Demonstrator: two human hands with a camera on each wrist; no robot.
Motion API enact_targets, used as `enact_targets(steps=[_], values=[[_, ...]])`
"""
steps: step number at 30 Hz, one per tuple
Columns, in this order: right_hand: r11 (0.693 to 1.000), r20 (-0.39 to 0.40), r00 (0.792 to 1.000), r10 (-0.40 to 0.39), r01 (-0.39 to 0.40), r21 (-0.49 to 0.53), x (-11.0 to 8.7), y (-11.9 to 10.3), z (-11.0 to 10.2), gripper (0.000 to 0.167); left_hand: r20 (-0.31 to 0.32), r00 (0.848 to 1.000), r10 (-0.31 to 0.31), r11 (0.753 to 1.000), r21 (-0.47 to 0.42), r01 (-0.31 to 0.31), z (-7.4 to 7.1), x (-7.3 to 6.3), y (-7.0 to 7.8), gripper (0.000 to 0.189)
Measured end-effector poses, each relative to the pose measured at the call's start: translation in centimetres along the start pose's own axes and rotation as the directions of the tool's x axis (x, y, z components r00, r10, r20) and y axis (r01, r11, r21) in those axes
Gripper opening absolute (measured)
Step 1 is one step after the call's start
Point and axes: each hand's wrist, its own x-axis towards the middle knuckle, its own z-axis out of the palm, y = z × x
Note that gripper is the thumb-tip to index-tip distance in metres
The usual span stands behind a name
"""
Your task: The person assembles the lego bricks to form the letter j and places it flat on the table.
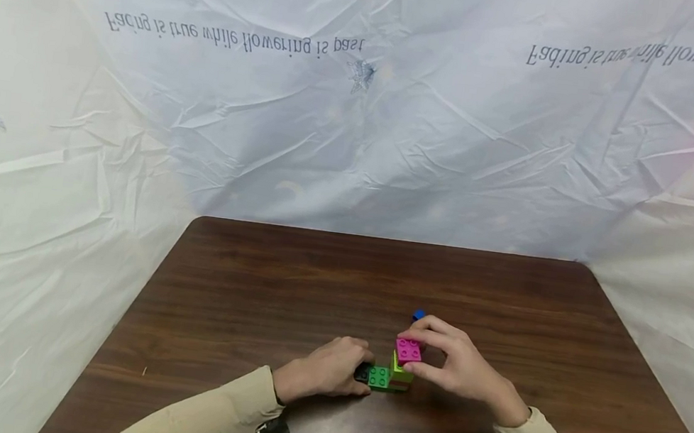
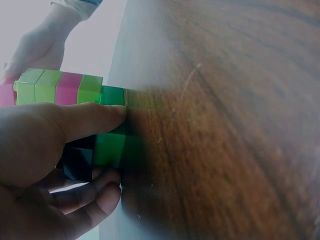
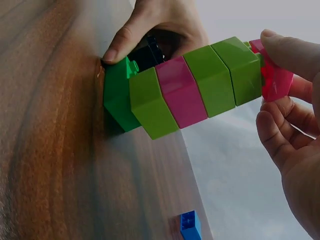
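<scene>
A pink toy building brick [image 1: 408, 351] is pinched between the thumb and fingers of my right hand [image 1: 461, 364]. It sits over the top of a stack of light green bricks [image 3: 210, 80] with a pink brick [image 3: 181, 92] among them; some studs show at the joint, and it looks slightly tilted. The stack stands on one end of a green base brick [image 1: 378, 376]. At the other end is a black brick [image 2: 78, 163]. My left hand [image 1: 333, 366] grips the base and black brick, thumb on the green side. Its fingertips are partly hidden in the head view.
A blue brick [image 3: 190, 226] lies on the brown wooden table [image 1: 289, 274], just beyond my right hand. White printed sheeting [image 1: 362, 140] hangs behind the table and along both sides.
</scene>
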Motion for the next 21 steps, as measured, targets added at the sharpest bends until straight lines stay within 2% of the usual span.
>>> enact_targets(steps=[3,9,14,21], values=[[1.000,-0.003,1.000,-0.013,0.013,0.000,-0.03,0.05,0.16,0.045,-0.004,1.000,0.003,1.000,-0.004,-0.003,-0.01,-0.01,0.02,0.030],[0.999,0.005,1.000,0.014,-0.014,-0.033,-0.23,-0.29,0.31,0.041,-0.003,1.000,0.006,1.000,-0.008,-0.006,-0.04,-0.05,0.06,0.030],[0.998,-0.020,1.000,-0.017,0.016,-0.066,-0.37,-0.47,0.58,0.043,-0.005,1.000,0.005,1.000,-0.007,-0.005,0.07,-0.05,0.03,0.030],[0.998,-0.052,0.998,-0.034,0.031,-0.059,-0.26,-0.85,0.89,0.048,-0.009,1.000,0.003,1.000,-0.001,-0.003,0.19,-0.05,-0.04,0.031]])
